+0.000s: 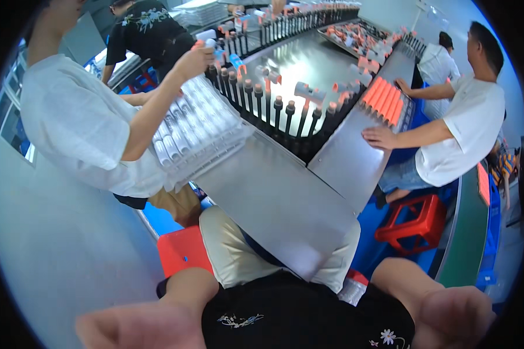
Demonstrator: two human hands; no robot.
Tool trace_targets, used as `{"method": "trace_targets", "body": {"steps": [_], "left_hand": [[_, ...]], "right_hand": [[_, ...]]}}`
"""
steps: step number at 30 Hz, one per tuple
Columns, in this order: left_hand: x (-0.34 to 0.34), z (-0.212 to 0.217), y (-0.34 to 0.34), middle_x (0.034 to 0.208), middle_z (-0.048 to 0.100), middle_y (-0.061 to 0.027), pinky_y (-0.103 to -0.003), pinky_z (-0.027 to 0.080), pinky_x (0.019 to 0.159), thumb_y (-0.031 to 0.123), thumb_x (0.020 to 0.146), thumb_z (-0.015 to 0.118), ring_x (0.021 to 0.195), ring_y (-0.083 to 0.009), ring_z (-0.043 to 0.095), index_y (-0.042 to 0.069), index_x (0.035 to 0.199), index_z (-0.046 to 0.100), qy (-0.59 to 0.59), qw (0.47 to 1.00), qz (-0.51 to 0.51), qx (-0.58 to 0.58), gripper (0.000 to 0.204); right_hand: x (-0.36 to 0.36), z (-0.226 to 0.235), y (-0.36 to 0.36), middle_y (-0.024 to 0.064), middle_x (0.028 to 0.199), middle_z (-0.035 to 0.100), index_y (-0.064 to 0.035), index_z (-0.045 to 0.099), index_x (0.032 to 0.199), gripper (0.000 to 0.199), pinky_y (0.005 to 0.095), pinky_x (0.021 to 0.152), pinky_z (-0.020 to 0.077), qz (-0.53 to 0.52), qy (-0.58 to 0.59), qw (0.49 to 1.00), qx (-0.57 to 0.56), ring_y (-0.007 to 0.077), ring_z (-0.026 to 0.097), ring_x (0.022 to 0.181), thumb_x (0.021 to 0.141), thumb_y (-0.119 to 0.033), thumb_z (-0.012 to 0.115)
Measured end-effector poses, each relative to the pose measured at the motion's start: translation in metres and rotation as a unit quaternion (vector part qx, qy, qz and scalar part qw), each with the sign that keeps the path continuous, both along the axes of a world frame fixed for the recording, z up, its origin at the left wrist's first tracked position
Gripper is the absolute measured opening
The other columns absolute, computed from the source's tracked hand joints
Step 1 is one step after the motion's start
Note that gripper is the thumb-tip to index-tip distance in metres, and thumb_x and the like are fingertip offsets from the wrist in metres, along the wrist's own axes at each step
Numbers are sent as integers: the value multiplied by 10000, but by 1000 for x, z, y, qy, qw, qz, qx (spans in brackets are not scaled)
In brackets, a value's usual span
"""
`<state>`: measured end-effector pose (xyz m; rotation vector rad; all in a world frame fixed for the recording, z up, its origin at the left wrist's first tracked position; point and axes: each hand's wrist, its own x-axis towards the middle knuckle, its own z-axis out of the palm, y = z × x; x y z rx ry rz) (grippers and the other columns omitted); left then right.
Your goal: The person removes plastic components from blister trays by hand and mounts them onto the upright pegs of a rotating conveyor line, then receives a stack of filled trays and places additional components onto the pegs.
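Left grip (137, 327) and right grip (457, 314) well apart, beside black shirt (314, 311).

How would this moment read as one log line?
left hand: blurred, nothing visibly held | right hand: blurred, nothing visibly held | ahead: metal table

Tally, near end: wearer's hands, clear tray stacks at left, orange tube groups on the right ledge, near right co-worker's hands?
Left hand and right hand: 2
Clear tray stack: 1
Orange tube group: 1
Co-worker's hands: 2
Total: 6
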<state>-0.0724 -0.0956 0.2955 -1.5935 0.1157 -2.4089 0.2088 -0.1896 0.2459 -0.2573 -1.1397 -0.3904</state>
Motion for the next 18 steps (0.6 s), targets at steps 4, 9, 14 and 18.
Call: {"method": "trace_targets", "body": {"steps": [4,9,14,18], "left_hand": [[-39,-70,40,985,601,-136,-415,468,738,510,1007,523,844,-233,582,30,1134,577,72,987,18,-141,500],[-29,-203,104,918,655,-84,-325,538,741,55,923,684,812,-162,651,-21,1105,644,112,789,-17,-604,201],[-17,-308,131,923,688,-128,-332,554,695,77,925,693,757,-204,686,5,1118,658,170,721,34,-671,209],[-12,-334,145,961,711,-147,-352,568,708,105,925,688,790,-245,715,5,1123,667,186,677,-16,-712,222]], "right_hand": [[-16,4,62,243,1025,645,59,587,1139,356,420,818,542,-22,-38,998,-51,376,664,938,1020,-268,513],[-18,-94,129,198,1318,673,47,590,1372,411,390,1075,477,115,-64,788,-602,277,649,1233,964,3,591],[-6,-202,147,275,1438,547,-17,505,1477,556,475,1154,389,-63,-257,667,-697,435,508,1363,979,-221,642],[-5,-249,150,280,1573,383,-63,464,1520,622,541,1218,263,-157,-282,592,-738,480,309,1482,980,-325,627]]}}
